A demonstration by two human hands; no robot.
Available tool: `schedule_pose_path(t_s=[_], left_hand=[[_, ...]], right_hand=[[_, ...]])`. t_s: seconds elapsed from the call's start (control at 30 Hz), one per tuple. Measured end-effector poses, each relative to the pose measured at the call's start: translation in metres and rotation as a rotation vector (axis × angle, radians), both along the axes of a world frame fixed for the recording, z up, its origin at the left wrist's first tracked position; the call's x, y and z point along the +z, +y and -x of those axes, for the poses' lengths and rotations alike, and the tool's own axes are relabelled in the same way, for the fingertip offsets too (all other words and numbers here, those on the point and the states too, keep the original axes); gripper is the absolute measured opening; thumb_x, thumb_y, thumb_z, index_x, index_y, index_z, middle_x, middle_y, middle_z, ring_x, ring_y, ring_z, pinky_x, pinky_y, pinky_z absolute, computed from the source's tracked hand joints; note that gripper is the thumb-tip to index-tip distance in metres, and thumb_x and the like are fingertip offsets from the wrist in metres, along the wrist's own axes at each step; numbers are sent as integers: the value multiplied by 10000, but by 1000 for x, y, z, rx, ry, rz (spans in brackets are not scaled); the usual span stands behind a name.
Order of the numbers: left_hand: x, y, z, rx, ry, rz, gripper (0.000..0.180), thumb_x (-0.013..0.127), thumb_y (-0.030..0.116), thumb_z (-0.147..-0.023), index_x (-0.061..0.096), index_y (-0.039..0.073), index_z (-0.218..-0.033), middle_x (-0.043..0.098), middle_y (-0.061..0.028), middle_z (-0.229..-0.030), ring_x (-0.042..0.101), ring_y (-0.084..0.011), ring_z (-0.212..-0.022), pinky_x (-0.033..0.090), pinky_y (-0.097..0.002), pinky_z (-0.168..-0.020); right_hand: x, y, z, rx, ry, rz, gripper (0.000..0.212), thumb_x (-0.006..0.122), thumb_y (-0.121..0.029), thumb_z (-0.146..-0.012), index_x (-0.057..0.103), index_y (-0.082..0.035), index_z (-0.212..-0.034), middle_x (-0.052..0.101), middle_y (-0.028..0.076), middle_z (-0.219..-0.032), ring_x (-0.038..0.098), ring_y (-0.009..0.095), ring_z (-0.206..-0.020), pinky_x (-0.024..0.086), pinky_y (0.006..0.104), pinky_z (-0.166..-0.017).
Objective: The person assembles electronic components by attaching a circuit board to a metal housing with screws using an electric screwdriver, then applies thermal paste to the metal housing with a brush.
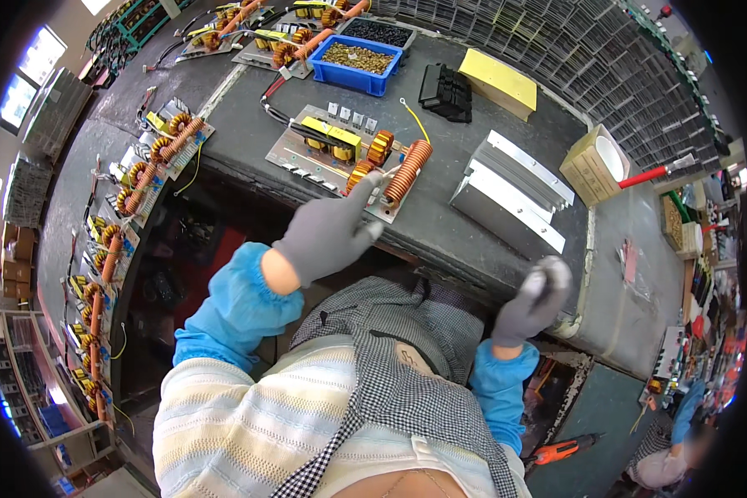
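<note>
A circuit board (284, 155) lies on the dark workbench in front of me, carrying yellow transformers, ring-shaped copper inductors and a long copper coil (408, 172) at its right end. My left hand (330, 236), in a grey glove, is at the board's near right corner. Its index finger reaches to the parts beside the coil, and the thumb stands apart. My right hand (536, 303), also gloved, hovers by the bench's front edge below a silver finned heat sink (506, 199). Its fingers are curled together and slightly blurred; anything between them is hidden.
Behind the board stand a blue bin (353, 81) of small brass-coloured parts, black plastic pieces (446, 93) and a yellow block (498, 83). A carton (588, 176) and red-handled tool (646, 176) sit right. More boards (145, 174) line the left. An orange power screwdriver (559, 451) lies lower right.
</note>
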State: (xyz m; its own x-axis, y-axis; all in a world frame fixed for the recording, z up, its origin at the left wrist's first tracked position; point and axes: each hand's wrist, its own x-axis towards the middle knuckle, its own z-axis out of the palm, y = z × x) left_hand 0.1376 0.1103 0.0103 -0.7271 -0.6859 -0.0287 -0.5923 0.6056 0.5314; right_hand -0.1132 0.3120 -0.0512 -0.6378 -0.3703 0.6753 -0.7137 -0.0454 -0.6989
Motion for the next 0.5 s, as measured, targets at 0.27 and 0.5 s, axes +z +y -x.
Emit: schedule_pose_path(t_s=[0.27,0.5], left_hand=[[-31,-4,35,104,177,-346,1005,773,355,-824,206,-117,-1507,663,-309,-1076,720,-337,-933,553,-402,-820],[-9,-7,47,153,468,-954,421,658,240,-956,513,25,-1288,555,23,-758,453,2,-541,357,-158,-460]], right_hand=[[19,-83,-70,683,-120,-291,317,611,-85,-929,603,-1,-1235,646,209,-1179,662,350,-1034,520,401,-903],[-5,-128,-68,578,-489,-344,426,557,-65,-955,514,-3,-1375,665,193,-1209,673,240,-1043,521,366,-933]])
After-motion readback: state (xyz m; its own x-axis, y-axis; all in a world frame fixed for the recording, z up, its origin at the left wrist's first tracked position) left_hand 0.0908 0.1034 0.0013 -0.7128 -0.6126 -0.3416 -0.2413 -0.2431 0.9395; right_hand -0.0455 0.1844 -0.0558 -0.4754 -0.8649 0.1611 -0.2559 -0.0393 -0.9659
